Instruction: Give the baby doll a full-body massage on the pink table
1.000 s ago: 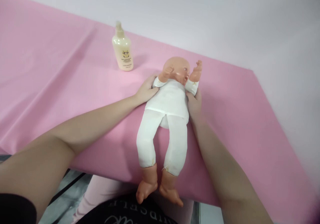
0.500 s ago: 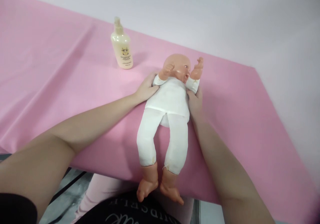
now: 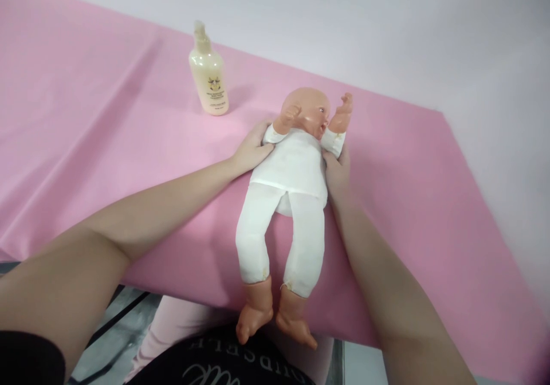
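A baby doll (image 3: 289,164) in a white cloth outfit lies on its back on the pink-covered table, its head away from me and turned to the right. Its bare feet reach over the near edge, and both its forearms point up. My left hand (image 3: 253,147) grips the doll's side under the arm, thumb on the front of the chest. On the opposite side my right hand (image 3: 337,170) holds the doll below its other arm. The fingers of both hands are partly hidden behind the doll.
A cream-coloured pump bottle (image 3: 210,81) with a printed label stands upright at the back, left of the doll's head. The pink cover (image 3: 107,116) has long creases on the left. A white wall (image 3: 344,18) rises behind the table.
The view has shifted slightly, so the bottle and doll appear a little higher. Both hands keep the same hold on the doll.
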`<state>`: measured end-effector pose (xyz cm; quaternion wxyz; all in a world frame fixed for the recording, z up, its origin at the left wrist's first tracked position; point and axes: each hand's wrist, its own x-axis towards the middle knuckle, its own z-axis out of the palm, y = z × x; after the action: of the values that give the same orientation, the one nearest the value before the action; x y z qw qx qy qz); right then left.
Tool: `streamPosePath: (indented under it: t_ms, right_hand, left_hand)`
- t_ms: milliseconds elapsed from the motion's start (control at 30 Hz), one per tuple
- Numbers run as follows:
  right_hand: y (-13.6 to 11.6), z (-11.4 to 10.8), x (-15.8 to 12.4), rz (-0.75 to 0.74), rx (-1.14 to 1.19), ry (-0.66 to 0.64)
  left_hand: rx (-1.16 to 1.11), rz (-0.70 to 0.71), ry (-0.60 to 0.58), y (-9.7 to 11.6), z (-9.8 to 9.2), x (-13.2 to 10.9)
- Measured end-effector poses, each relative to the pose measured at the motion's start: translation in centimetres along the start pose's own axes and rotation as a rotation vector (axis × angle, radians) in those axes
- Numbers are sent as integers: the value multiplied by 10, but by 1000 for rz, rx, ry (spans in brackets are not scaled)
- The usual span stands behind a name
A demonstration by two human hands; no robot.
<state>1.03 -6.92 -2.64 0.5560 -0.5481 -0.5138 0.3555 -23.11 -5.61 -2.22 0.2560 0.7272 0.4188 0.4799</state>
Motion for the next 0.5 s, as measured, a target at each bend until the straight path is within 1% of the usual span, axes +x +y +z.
streamPosePath:
  t_ms: [167, 367, 500]
  right_hand:
    - [-6, 1, -2, 9, 20, 4]
    - [-16, 3, -6, 24, 37, 26]
    - [-19, 4, -9, 31, 60, 23]
  left_hand:
    - [-17, 22, -9, 2, 0, 0]
    - [5, 13, -27, -5, -2, 2]
    - [5, 18, -27, -6, -2, 3]
